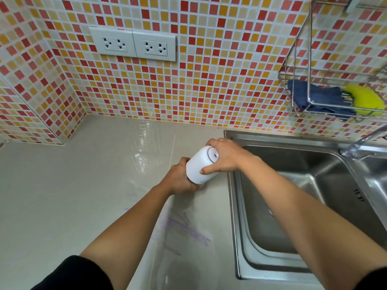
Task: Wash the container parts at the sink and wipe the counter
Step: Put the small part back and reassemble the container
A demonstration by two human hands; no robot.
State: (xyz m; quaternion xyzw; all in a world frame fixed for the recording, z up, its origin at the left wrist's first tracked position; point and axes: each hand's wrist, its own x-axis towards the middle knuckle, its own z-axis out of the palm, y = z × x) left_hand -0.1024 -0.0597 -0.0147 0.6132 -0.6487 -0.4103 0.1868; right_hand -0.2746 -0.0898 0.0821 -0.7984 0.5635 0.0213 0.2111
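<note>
Tilting over the bench (83,185) at the sink's (293,164) nine o'clock, white container (199,168): left hand (180,178) curled round its base, right hand (224,155) clasping it from above; risk: twisting apart may spill contents, adding to the purple smear (186,229) at six o'clock.

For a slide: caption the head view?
At the counter, left hand and right hand grip a tilted white container beside the sink.
</note>
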